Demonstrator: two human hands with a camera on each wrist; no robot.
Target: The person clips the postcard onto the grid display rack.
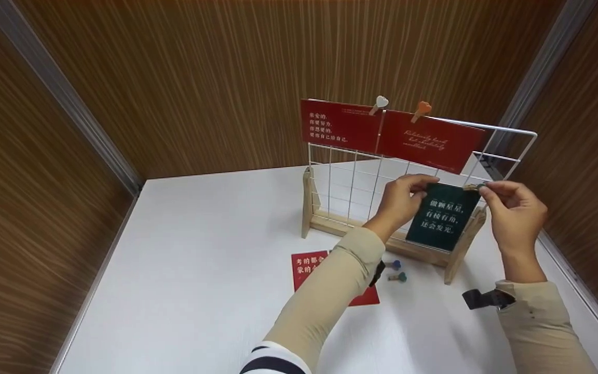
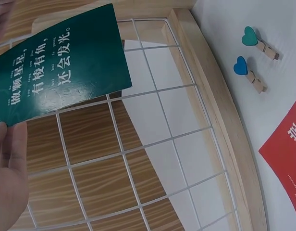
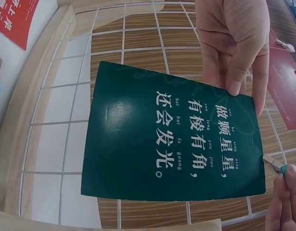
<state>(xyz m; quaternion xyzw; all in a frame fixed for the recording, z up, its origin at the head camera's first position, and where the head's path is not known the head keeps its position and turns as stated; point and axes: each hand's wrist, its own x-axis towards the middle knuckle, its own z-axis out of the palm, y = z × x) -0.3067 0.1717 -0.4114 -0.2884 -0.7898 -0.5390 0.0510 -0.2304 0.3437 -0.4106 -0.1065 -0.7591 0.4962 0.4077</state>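
My left hand [image 1: 402, 199] pinches a glossy green card [image 1: 440, 217], my right hand [image 1: 519, 215] a half-hidden wooden clip [image 1: 471, 187], near the wire grid's [image 2: 123, 152] right edge.

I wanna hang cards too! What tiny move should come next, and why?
I'd probably slide the clip onto the green card and the wire grid behind it: the right hand pinches the clip at the card's edge, while the left hand holds the card in front of the grid.
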